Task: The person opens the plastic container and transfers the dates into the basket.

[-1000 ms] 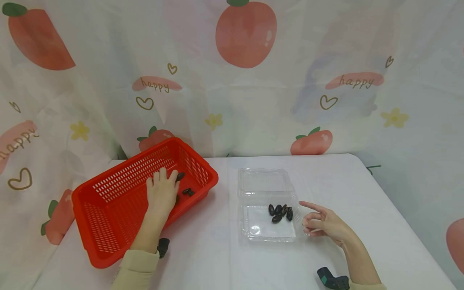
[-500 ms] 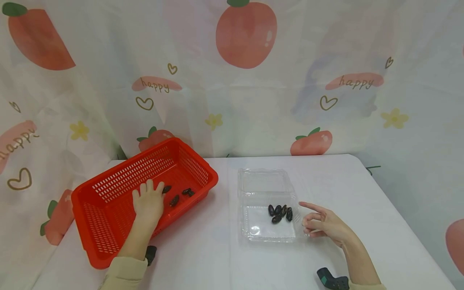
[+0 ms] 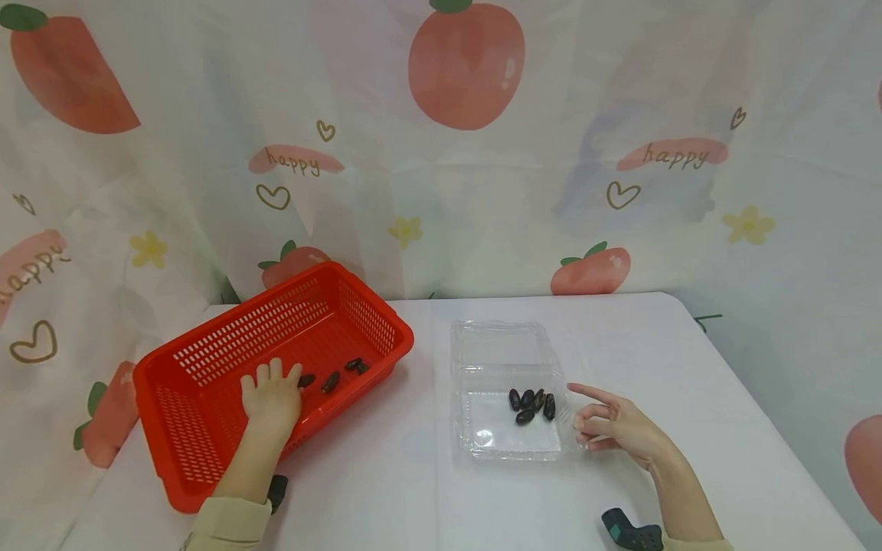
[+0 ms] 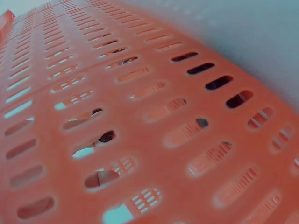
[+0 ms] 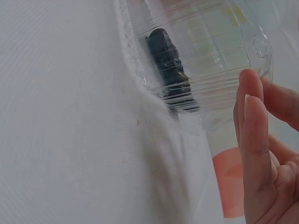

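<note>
My left hand [image 3: 271,399] reaches into the red plastic basket [image 3: 207,394], back of the hand up. A small dark oval piece [image 3: 306,379], date-like in shape, shows at its index fingertip; the thumb is hidden beneath. More dark pieces [image 3: 331,382] lie to the right on the basket floor. In the left wrist view, the slotted basket wall [image 4: 154,112] covers most of the hand. My right hand [image 3: 615,425] holds the right edge of a clear plastic clamshell box [image 3: 492,440], lid folded back. Several dark oval pieces [image 3: 525,417] sit inside the box.
Both containers stand on a white-covered table [image 3: 386,490], the basket at left and the box right of centre. A patterned cloth [image 3: 475,214] hangs behind and along the left side.
My left hand has moved left and toward me inside the basket, the dark oval piece at its fingertip moving along. Another piece has come into full view. The right hand stays at the box edge.
</note>
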The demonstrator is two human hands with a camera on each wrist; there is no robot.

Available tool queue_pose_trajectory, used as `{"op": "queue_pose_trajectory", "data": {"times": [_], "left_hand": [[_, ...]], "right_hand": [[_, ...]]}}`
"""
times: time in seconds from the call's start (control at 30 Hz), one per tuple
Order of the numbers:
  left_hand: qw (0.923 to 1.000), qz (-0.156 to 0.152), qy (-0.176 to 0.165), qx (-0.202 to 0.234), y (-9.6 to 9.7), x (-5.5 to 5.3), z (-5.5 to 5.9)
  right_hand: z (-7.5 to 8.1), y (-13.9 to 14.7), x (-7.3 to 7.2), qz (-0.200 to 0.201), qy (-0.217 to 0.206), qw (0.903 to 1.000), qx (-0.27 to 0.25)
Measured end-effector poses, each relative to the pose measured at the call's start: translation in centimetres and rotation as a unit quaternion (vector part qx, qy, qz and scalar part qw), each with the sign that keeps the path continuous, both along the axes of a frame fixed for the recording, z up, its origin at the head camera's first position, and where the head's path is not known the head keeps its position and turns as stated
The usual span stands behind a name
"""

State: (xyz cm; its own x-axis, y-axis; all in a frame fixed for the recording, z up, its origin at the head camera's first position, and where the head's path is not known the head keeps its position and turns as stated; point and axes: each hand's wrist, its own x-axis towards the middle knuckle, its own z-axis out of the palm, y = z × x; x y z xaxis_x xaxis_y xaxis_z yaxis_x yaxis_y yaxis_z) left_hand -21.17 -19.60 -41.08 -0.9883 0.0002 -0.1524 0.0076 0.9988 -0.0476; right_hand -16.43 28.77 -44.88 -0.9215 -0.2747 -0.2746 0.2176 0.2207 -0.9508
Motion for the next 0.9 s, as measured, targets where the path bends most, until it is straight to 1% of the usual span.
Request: {"op": "queue_pose_trajectory", "data": {"times": [0.23, 0.37, 0.53, 0.7, 0.8, 0.9], "left_hand": [[1.0000, -0.003, -0.004, -0.001, 0.1, -0.1, -0.1], [0.9999, -0.001, 0.010, 0.007, 0.2, -0.2, -0.2], [0.9979, -0.003, 0.057, 0.030, 0.6, -0.5, 0.0], [0.9938, -0.015, 0.101, 0.043, 1.7, -0.7, 0.4], [0.9885, -0.032, 0.141, 0.045, 2.8, -0.7, 0.6], [0.9798, -0.055, 0.188, 0.041, 4.1, -0.8, 0.9]], "right_hand": [[0.0, 0.0, 0.1, 0.003, 0.002, 1.0000, -0.004], [0.0, 0.0, 0.1, 0.003, 0.003, 1.0000, -0.003], [0.0, 0.0, 0.1, 0.002, 0.004, 1.0000, 0.000], [0.0, 0.0, 0.2, -0.001, 0.002, 1.0000, 0.002], [0.0, 0.0, 0.2, -0.003, 0.001, 1.0000, 0.001], [0.0, 0.0, 0.2, -0.003, 0.001, 1.0000, 0.001]]}}
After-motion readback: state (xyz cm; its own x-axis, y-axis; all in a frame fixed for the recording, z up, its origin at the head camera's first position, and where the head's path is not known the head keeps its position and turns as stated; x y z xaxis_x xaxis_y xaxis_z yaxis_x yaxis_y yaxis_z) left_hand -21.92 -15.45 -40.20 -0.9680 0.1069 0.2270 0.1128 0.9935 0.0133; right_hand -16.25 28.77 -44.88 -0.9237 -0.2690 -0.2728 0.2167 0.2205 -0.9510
